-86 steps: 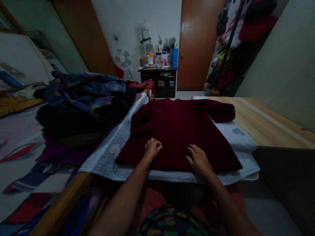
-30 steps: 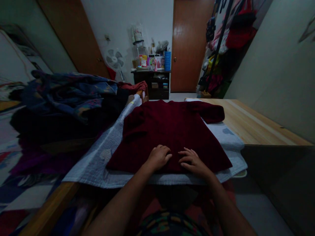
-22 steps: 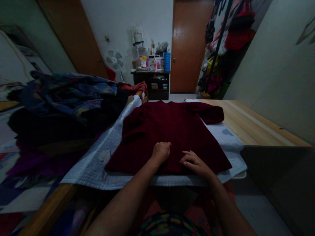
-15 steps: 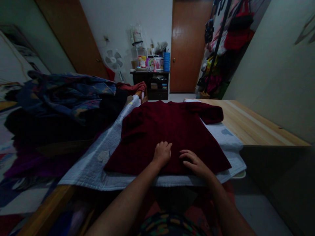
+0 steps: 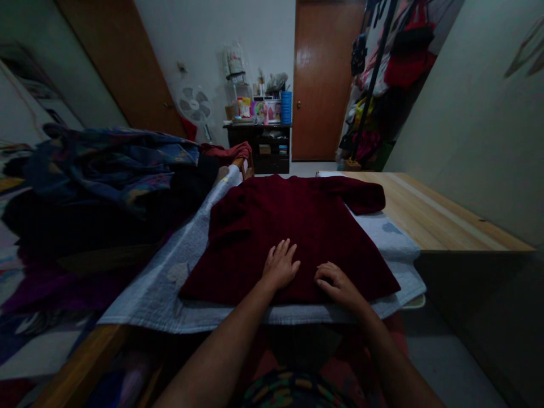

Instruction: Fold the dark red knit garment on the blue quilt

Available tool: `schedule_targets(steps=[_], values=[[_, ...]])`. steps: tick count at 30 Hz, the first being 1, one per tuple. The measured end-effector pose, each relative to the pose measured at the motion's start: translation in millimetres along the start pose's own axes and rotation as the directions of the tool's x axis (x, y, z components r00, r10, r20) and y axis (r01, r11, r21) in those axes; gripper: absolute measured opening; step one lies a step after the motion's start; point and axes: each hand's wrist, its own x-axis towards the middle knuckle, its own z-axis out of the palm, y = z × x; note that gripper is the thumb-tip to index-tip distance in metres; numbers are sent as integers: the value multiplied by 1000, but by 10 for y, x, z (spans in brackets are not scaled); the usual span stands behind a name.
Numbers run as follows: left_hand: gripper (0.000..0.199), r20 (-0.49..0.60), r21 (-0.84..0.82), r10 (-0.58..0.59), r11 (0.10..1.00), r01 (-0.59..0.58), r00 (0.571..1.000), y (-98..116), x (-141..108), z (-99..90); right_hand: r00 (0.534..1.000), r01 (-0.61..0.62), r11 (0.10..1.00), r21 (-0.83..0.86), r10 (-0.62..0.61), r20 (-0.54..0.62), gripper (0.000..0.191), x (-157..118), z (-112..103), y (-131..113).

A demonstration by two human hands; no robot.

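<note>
A dark red garment (image 5: 293,215) lies spread out on a pale blue cloth (image 5: 148,289), one sleeve reaching out to the right. My left hand (image 5: 280,265) rests flat on the lower middle of the garment, fingers spread. Just to its right, my right hand (image 5: 336,283) is over the garment near its lower edge, with the fingers curled in towards the thumb. Whether any fabric is between those fingers cannot be made out.
A heap of dark and blue patterned clothes (image 5: 110,164) lies at the left. Behind the cloth's right side is a wooden board (image 5: 433,215). Farther back stand a fan (image 5: 195,105), a black shelf (image 5: 259,147) and a door (image 5: 323,85).
My left hand's fingers have spread and flattened on the garment. The fingers of my right hand have curled in, and that hand has shifted slightly to the right.
</note>
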Motion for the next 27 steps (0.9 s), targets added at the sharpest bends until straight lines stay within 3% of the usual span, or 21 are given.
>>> schedule_targets(steps=[4,8,11,18,22,27], values=[[55,-3,-5,-7,1000,7,1000,0,-8,-7,999,-14,999,-39,12,-29,22,6,51,39],[54,-18,-4,3,1000,-3,1000,11,-21,-27,998,-54,970,-237,44,-49,53,37,214,84],[54,-13,-1,7,1000,-7,1000,16,-23,-43,998,-58,949,-310,52,-28,52,43,289,76],[55,-10,-1,-5,1000,5,1000,14,-16,-50,1000,14,994,-107,-17,-25,18,-68,30,0],[55,1,14,-8,1000,8,1000,24,-20,-56,1000,-15,1000,-1,14,-24,20,25,-72,9],[54,-11,60,-7,998,8,1000,27,-30,-59,999,3,995,-98,-7,-43,42,167,125,118]])
